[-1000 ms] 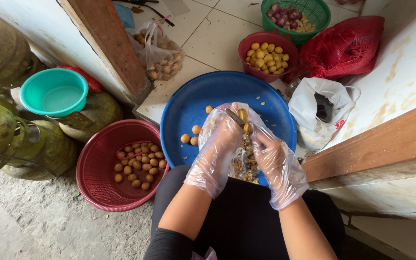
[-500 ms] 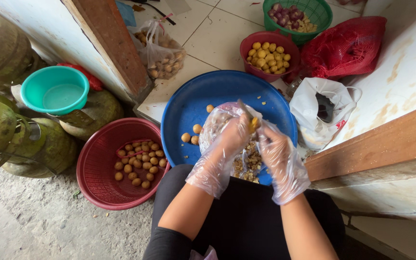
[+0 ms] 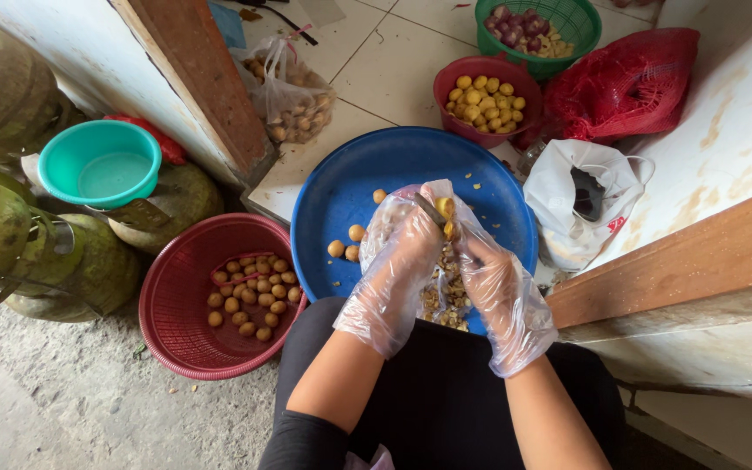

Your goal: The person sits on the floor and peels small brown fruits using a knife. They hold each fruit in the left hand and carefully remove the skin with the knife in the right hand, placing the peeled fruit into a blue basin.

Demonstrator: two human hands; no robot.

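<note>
Both hands meet above the wide basin (image 3: 341,187), left hand (image 3: 406,252) beside right hand (image 3: 493,278), a small tuber (image 3: 446,207) between them. A basket (image 3: 186,348) of tubers lies left of the basin; a bowl (image 3: 446,87) of peeled ones behind it; a plastic bag (image 3: 559,187) to its right.

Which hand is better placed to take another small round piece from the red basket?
Probably the left hand: the red basket sits on that side, while the right hand is farther away.
</note>
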